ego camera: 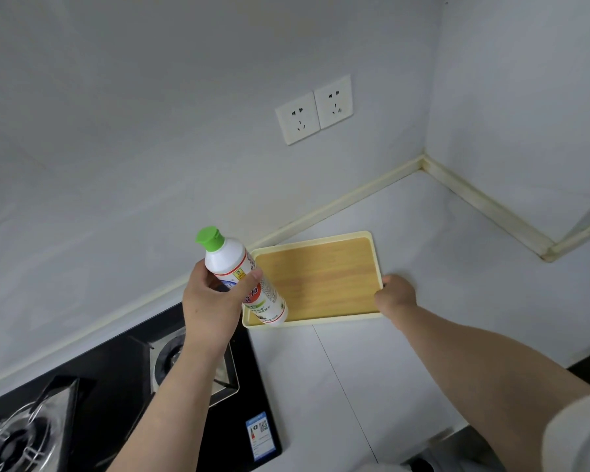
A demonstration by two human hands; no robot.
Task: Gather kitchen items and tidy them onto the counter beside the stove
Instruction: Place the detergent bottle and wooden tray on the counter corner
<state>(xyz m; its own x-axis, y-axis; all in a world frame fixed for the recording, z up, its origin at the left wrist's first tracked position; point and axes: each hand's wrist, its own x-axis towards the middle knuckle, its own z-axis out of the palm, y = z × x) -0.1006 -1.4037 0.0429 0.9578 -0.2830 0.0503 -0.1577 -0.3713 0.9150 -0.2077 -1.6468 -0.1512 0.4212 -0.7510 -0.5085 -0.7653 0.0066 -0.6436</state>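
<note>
Lying at the far left, a black glass gas stove (109,386) is set into the white bench (372,369), with one burner (14,437) at the near corner and a second partly hidden under the left forearm; a blue sticker (260,434) sits on the stove's right edge. Above the stove the left grip (212,301) is wrapped around the middle of a white cleaner bottle (232,264), thumb across the printed label, fingers curled behind it; the bottle is tilted, its green flip cap (210,238) up and to the left, its base low over the near-left corner of the tray (321,277); whether the base touches the tray I cannot tell. The tray, cream-rimmed with a wood-pattern floor, lies flat on the bench just beside the stove, its far-left corner close to the cream sealing strip (338,202) along the wall; two white wall sockets (314,109) are fixed side by side above it. The right grip (395,294) is closed on the tray's right rim close to the near-right corner, knuckles up and fingertips hidden behind the hand; a pale sleeve (579,437) shows at the lower right.
</note>
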